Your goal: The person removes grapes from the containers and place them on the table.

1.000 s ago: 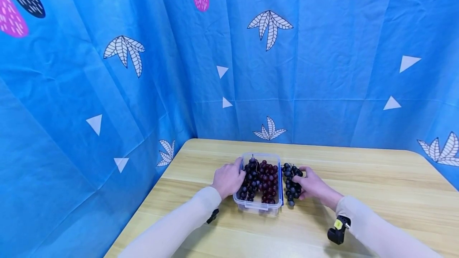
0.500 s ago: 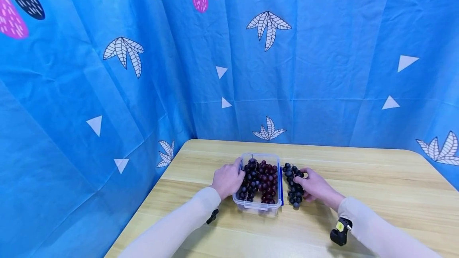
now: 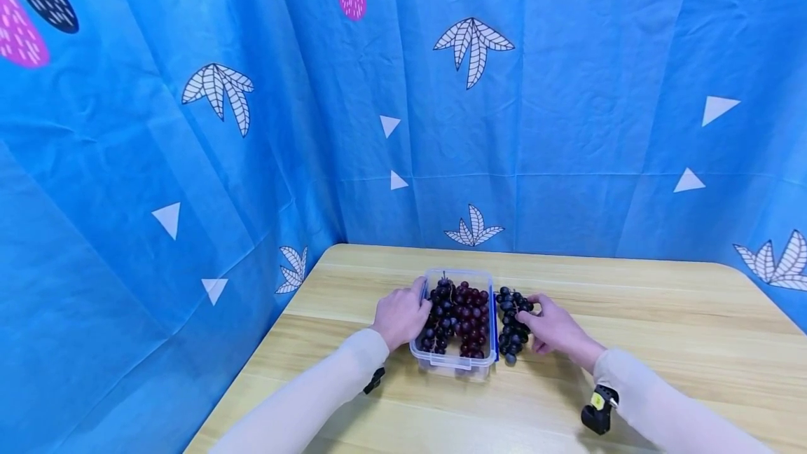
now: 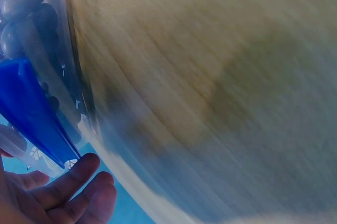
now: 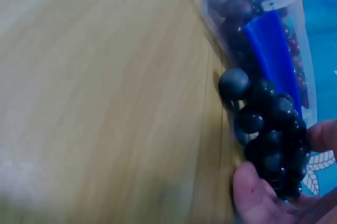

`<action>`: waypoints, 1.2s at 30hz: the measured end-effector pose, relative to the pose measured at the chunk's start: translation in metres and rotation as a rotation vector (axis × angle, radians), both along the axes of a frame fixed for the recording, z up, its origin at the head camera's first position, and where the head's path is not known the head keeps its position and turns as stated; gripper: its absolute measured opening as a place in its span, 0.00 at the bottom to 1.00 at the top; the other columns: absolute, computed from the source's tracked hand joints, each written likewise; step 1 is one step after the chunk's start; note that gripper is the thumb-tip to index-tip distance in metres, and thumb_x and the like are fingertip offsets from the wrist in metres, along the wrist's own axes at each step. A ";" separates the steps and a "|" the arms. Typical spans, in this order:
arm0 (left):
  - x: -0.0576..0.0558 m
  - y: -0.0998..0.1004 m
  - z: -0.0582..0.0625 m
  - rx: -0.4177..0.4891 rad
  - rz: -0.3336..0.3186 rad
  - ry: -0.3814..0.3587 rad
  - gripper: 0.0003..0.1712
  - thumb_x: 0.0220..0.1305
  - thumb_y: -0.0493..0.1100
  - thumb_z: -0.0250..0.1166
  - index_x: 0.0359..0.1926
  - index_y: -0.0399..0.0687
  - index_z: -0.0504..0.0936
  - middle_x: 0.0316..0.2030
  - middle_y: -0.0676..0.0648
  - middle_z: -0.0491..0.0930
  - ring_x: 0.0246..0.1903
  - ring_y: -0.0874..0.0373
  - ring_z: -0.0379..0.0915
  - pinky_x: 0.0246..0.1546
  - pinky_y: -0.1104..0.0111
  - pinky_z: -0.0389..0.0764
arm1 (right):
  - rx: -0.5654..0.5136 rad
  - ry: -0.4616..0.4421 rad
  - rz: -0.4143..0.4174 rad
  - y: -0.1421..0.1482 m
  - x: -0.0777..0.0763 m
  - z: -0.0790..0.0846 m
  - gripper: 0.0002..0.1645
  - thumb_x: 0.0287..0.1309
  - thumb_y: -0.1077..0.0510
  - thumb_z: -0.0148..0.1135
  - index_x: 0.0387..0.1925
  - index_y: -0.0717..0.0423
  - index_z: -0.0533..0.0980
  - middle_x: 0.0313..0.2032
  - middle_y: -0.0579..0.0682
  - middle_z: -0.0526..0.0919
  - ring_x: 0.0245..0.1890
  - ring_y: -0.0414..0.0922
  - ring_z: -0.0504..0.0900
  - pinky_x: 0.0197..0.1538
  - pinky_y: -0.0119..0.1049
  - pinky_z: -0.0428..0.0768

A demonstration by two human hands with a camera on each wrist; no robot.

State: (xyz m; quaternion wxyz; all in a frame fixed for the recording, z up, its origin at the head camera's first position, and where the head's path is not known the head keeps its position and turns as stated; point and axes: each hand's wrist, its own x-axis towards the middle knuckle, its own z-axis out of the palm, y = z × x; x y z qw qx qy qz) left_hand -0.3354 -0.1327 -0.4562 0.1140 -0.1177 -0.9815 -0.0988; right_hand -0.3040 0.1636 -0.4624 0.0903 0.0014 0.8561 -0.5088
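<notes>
Hands well apart: left hand point(image 3: 398, 315) and right hand point(image 3: 551, 328) on opposite sides of a clear, rectangular, open-topped plastic box point(image 3: 451, 363). Left clasping the box's left rim, smooth blue plastic left flap point(image 4: 31, 108) just beside the fingertips; likely steadying, against sliding or tipping. Right pinching a loose bunch of round, blue-black grapes point(image 3: 509, 328), thumb and fingers on opposite sides; probably a light hold, to spare skins and stem. Loose bunch just outside the box, along the right wall, near a blue plastic right flap point(image 5: 271, 50). Underside hidden; cannot tell: resting on the counter or just clear. Inside the box, lengthwise and side by side: black grapes point(image 3: 437, 321) at left, dark-red grapes point(image 3: 473, 321) at right, perhaps to share the width. Box upright on the pale wood-grain counter point(image 3: 662, 342), apparently for firm footing.
</notes>
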 end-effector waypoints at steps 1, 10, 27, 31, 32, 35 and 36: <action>0.000 0.000 0.000 0.001 -0.002 -0.002 0.32 0.65 0.56 0.46 0.68 0.54 0.58 0.26 0.50 0.78 0.22 0.59 0.70 0.20 0.66 0.71 | 0.026 0.009 -0.005 0.001 -0.001 0.000 0.39 0.60 0.48 0.54 0.66 0.60 0.53 0.24 0.59 0.76 0.17 0.50 0.78 0.24 0.42 0.79; 0.002 -0.001 -0.001 0.019 -0.001 -0.017 0.32 0.65 0.55 0.47 0.69 0.53 0.58 0.17 0.53 0.71 0.18 0.60 0.66 0.18 0.67 0.67 | 0.026 0.044 -0.015 0.004 -0.016 0.001 0.32 0.63 0.49 0.50 0.60 0.64 0.58 0.38 0.65 0.74 0.19 0.50 0.78 0.23 0.42 0.80; 0.001 -0.001 -0.003 0.024 0.000 -0.007 0.31 0.65 0.55 0.46 0.68 0.54 0.58 0.20 0.52 0.73 0.18 0.60 0.67 0.16 0.67 0.67 | -0.055 0.055 -0.019 0.009 -0.034 -0.002 0.14 0.62 0.59 0.50 0.44 0.66 0.68 0.29 0.55 0.70 0.22 0.44 0.73 0.29 0.43 0.81; 0.001 -0.001 -0.003 0.018 0.000 -0.001 0.32 0.65 0.56 0.46 0.68 0.54 0.59 0.24 0.51 0.77 0.20 0.60 0.68 0.18 0.67 0.68 | -0.108 0.045 -0.031 0.009 -0.032 -0.003 0.14 0.62 0.60 0.50 0.45 0.67 0.68 0.28 0.53 0.71 0.23 0.43 0.73 0.32 0.43 0.81; 0.001 -0.001 -0.003 0.017 0.000 0.002 0.32 0.65 0.56 0.46 0.68 0.54 0.59 0.24 0.50 0.77 0.20 0.60 0.68 0.18 0.67 0.68 | -0.117 0.048 -0.035 0.009 -0.031 -0.004 0.14 0.62 0.60 0.50 0.46 0.67 0.68 0.28 0.53 0.71 0.23 0.43 0.73 0.32 0.43 0.81; 0.001 0.000 -0.003 0.019 -0.005 0.003 0.32 0.65 0.56 0.46 0.68 0.54 0.59 0.24 0.50 0.77 0.20 0.60 0.68 0.18 0.67 0.68 | -0.129 0.069 -0.057 0.009 -0.029 -0.006 0.15 0.62 0.60 0.50 0.47 0.67 0.68 0.29 0.54 0.72 0.24 0.43 0.74 0.33 0.42 0.81; 0.000 0.000 -0.002 0.021 -0.006 0.005 0.32 0.65 0.56 0.46 0.68 0.54 0.59 0.24 0.50 0.77 0.20 0.60 0.68 0.18 0.67 0.69 | -0.125 0.080 -0.064 0.009 -0.028 -0.006 0.15 0.62 0.60 0.49 0.48 0.66 0.68 0.30 0.54 0.72 0.25 0.43 0.74 0.32 0.42 0.81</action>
